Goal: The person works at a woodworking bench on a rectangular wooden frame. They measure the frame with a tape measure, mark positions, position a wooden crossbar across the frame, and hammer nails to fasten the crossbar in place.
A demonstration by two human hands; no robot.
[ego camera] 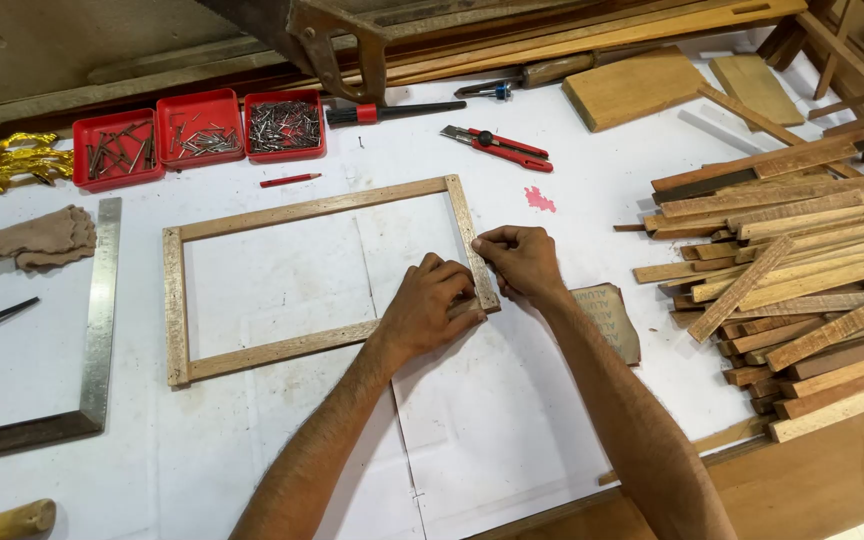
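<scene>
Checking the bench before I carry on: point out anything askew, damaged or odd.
The wooden frame lies askew, its long sides slanting up toward the right. Both hands, left and right, press its right corner. A pink scrap lies loose near it. The slat pile is jumbled. No damage shows.

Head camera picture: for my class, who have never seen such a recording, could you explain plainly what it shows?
One camera sits on a person's head and looks down at their own bare hands on a white table. The left hand and the right hand press on the right-hand corner of a flat wooden frame. Neither hand lifts anything. Around it lie a steel square, three red trays of nails, a red pencil, a red utility knife and a pile of wooden strips.
</scene>
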